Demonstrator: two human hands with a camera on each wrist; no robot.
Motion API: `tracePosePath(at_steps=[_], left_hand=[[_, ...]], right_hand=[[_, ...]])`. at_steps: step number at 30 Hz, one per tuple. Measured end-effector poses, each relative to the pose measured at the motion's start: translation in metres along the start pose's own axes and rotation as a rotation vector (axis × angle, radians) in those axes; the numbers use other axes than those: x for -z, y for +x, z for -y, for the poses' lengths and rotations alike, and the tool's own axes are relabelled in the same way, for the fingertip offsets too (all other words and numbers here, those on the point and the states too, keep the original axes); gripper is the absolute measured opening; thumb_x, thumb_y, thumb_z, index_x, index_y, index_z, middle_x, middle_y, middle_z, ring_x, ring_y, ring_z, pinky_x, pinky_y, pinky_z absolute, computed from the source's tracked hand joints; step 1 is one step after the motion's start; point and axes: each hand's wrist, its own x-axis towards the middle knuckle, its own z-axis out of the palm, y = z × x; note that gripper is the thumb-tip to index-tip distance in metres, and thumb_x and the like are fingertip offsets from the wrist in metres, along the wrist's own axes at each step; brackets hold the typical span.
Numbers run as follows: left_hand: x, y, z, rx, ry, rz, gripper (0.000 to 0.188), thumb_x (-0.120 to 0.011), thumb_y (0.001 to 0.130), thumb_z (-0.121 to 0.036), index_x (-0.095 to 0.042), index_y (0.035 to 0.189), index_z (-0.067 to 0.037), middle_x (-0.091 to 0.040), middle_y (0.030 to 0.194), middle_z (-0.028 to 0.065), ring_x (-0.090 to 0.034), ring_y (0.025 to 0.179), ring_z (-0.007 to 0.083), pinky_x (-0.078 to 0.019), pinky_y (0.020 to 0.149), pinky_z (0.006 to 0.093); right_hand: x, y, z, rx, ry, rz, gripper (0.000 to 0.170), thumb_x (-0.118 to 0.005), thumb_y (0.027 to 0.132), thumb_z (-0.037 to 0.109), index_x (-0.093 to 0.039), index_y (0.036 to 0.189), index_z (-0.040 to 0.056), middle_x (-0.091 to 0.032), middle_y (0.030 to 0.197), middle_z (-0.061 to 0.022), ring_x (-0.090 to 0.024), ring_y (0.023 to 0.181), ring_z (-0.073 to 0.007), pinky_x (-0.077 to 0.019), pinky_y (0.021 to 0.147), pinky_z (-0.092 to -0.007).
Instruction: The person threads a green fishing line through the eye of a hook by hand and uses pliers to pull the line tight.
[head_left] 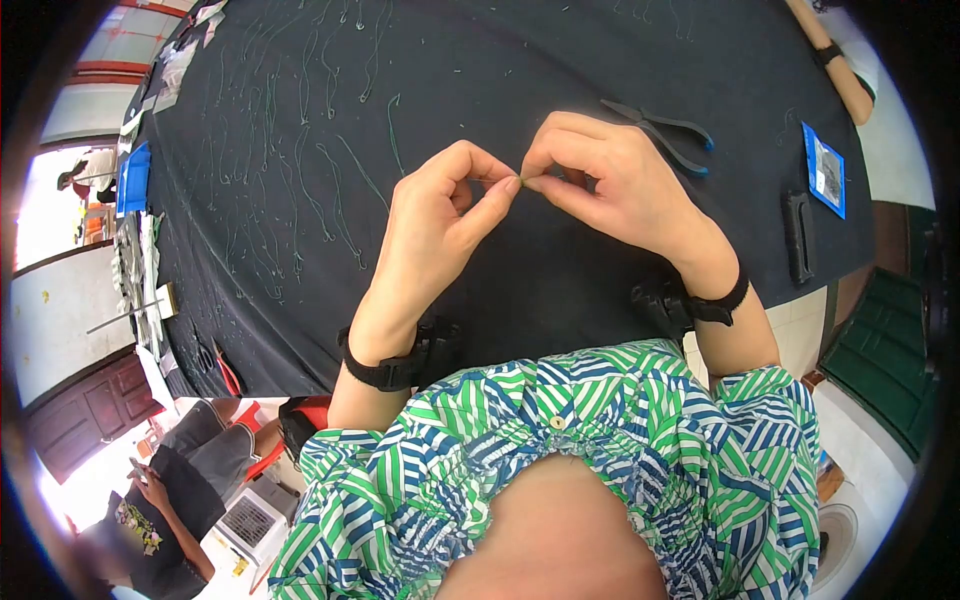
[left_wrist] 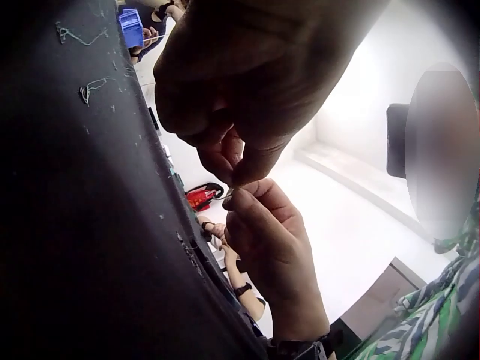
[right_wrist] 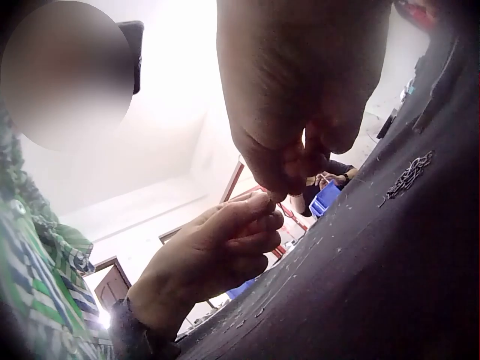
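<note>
Matt cloth here, the black tablecloth (head_left: 520, 300), flecked with bits, and fine, threadlike cords (head_left: 362, 170) against it. Now dull metal on the pliers (head_left: 648, 123), smooth plastic-looking handle tips (head_left: 709, 143). The blue packet (head_left: 825, 170) looks slick, the patterned shirt (head_left: 720, 450) is soft cloth, crinkled at the neckline.

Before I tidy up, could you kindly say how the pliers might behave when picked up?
The pliers look metallic, so they are probably stiff and fairly heavy for their size. Their handles stand spread, so they may swing closed when gripped. Lying flat on the dark cloth, they seem unlikely to roll.
</note>
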Motion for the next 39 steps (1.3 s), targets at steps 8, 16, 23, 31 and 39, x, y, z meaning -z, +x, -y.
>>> tracePosePath(at_steps=[8, 16, 23, 31, 39], left_hand=[[-0.001, -0.001, 0.001, 0.013, -0.012, -0.029, 0.012, -0.073, 0.088, -0.012, -0.069, 0.091, -0.001, -0.052, 0.066, -0.0021, -0.037, 0.056, 0.0048, -0.0308, 0.051, 0.0243], [-0.003, 0.0, 0.016, 0.029, -0.179, -0.055, 0.012, -0.073, 0.089, -0.015, -0.07, 0.09, -0.003, -0.039, 0.059, -0.0083, -0.032, 0.054, 0.0017, -0.0264, 0.05, 0.0231], [0.0, -0.004, 0.005, 0.045, -0.404, -0.044, 0.009, -0.069, 0.093, -0.009, -0.067, 0.093, 0.0, -0.059, 0.071, -0.0061, -0.045, 0.06, -0.0023, -0.0317, 0.053, 0.0159], [0.001, -0.005, 0.002, -0.004, -0.546, -0.14, 0.007, -0.069, 0.094, -0.007, -0.067, 0.093, 0.0, -0.065, 0.078, -0.0029, -0.051, 0.066, -0.0017, -0.0368, 0.059, 0.0151], [0.003, -0.002, 0.01, -0.038, -0.44, -0.23, 0.006, -0.07, 0.091, -0.005, -0.067, 0.092, 0.0, -0.055, 0.067, -0.0085, -0.041, 0.058, -0.0032, -0.0314, 0.054, 0.0153]], right_hand=[[0.001, -0.001, -0.002, -0.009, 0.022, -0.008, 0.008, -0.07, 0.084, 0.005, -0.064, 0.089, 0.0033, -0.062, 0.086, -0.007, -0.061, 0.069, -0.022, -0.0464, 0.059, -0.0309], [0.002, -0.002, -0.004, -0.195, 0.206, 0.006, 0.007, -0.068, 0.09, 0.008, -0.065, 0.093, 0.0021, -0.064, 0.088, -0.0016, -0.057, 0.066, -0.0063, -0.0431, 0.055, -0.0229], [-0.002, 0.001, -0.002, -0.528, 0.734, 0.087, 0.016, -0.062, 0.097, 0.017, -0.063, 0.104, 0.0023, -0.07, 0.094, -0.0068, -0.066, 0.082, -0.0117, -0.0542, 0.07, -0.0251], [-0.035, 0.001, 0.005, -0.522, 1.038, 0.017, 0.014, -0.064, 0.097, 0.017, -0.062, 0.097, 0.0027, -0.064, 0.088, -0.002, -0.061, 0.079, -0.009, -0.0523, 0.075, -0.025], [-0.042, -0.003, 0.011, -0.429, 0.74, -0.104, 0.009, -0.069, 0.092, 0.011, -0.063, 0.091, 0.0042, -0.061, 0.081, 0.0033, -0.053, 0.07, -0.0032, -0.043, 0.064, -0.0201]])
